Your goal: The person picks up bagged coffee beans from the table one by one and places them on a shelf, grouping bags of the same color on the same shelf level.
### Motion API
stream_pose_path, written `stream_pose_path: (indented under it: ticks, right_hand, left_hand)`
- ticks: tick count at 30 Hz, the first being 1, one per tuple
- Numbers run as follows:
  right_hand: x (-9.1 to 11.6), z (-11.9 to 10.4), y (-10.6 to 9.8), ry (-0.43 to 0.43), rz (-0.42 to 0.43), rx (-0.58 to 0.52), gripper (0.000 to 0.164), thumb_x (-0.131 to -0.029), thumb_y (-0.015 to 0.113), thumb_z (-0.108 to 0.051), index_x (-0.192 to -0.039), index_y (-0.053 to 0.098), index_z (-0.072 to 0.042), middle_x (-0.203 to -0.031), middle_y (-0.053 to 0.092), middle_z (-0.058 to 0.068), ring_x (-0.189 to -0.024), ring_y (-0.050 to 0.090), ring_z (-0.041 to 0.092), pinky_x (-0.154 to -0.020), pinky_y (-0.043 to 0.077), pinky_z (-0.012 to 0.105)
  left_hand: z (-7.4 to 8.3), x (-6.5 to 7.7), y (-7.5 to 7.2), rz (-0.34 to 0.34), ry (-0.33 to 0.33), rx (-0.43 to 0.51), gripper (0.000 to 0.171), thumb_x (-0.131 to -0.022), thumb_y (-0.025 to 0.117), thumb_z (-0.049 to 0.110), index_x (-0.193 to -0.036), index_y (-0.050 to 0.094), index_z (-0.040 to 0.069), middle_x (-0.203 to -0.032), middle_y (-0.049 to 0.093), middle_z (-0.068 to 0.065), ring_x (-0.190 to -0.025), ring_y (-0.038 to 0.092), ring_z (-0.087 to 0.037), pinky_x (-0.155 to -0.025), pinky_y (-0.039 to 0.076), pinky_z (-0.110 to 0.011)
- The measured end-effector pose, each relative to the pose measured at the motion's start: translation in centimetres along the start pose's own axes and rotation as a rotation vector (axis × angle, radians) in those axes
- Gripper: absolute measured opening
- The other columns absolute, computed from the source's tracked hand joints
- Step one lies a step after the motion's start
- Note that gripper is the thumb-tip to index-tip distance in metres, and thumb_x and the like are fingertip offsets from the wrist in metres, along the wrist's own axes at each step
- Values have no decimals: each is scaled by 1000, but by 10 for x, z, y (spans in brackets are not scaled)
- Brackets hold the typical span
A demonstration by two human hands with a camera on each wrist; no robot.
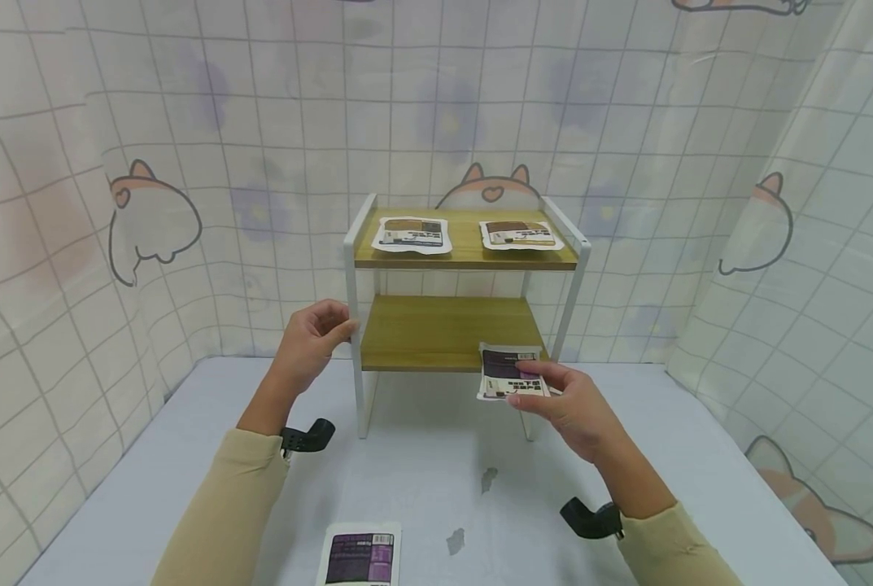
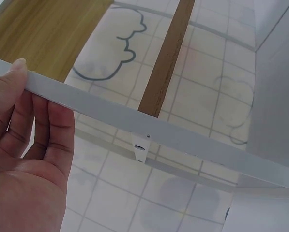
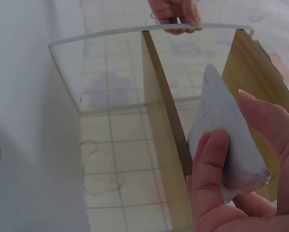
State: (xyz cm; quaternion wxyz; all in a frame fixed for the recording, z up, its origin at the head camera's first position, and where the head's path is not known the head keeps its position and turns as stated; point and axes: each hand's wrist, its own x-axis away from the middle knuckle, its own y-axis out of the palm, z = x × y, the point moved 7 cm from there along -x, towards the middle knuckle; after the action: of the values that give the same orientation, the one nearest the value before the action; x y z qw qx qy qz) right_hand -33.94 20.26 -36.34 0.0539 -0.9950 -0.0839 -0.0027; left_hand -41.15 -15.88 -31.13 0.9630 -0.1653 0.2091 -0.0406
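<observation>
A two-tier rack with white side frames stands on the table. My left hand (image 1: 313,340) grips its left upright (image 2: 100,102), thumb on one side and fingers curled on the other in the left wrist view. My right hand (image 1: 573,408) pinches a flat sealed packet (image 1: 500,376) with a purple-black label, at the right front edge of the lower board (image 1: 443,330). From the right wrist camera, the packet (image 3: 226,130) shows its plain white back between thumb and fingers. On the upper board (image 1: 465,228) lie two packets, a left one (image 1: 412,236) and a right one (image 1: 521,236).
Another purple-labelled packet (image 1: 360,557) lies on the white table (image 1: 421,480) near its front edge, partly cut off by the frame. Two grey patches mark the tabletop. A gridded curtain (image 1: 282,122) with cartoon animals surrounds the table at the back and sides.
</observation>
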Motion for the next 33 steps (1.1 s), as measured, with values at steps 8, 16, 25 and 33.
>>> stream_pose_path:
  ticks: [8, 16, 25, 33]
  right_hand:
    - [-4, -1, -2, -16, 20, 9, 66, -87, 82, -11, -147, 53, -6, -156, 38, 15, -134, 44, 35, -93, 54, 19]
    - [-8, 0, -5, -22, 28, 29, 66, -87, 83, -14, -147, 54, -7, -155, 40, 15, -136, 43, 34, -94, 54, 18]
    - [-10, -1, -6, -38, 57, 53, 66, -86, 83, -14, -145, 55, -5, -156, 42, 15, -138, 42, 34, -92, 53, 16]
    - [-13, -3, -11, -52, 67, 92, 66, -87, 84, -17, -145, 56, -5, -154, 46, 16, -134, 48, 34, -94, 53, 18]
  left_hand:
    - [-2, 0, -1, 10, 2, 18, 22, -100, 69, 25, -109, 65, 5, -101, 68, -2, -95, 64, -17, -86, 54, -19]
    - [0, 0, -1, 5, -11, -5, 27, -100, 68, 26, -112, 65, 2, -109, 68, -14, -99, 64, -17, -90, 53, -21]
    - [-1, 0, -1, 15, -8, -8, 22, -100, 68, 26, -110, 66, 6, -107, 69, -9, -100, 65, -18, -90, 54, -23]
    - [2, 1, 0, 11, -4, -9, 22, -100, 68, 26, -110, 66, 6, -107, 69, -10, -101, 64, -18, -89, 54, -21]
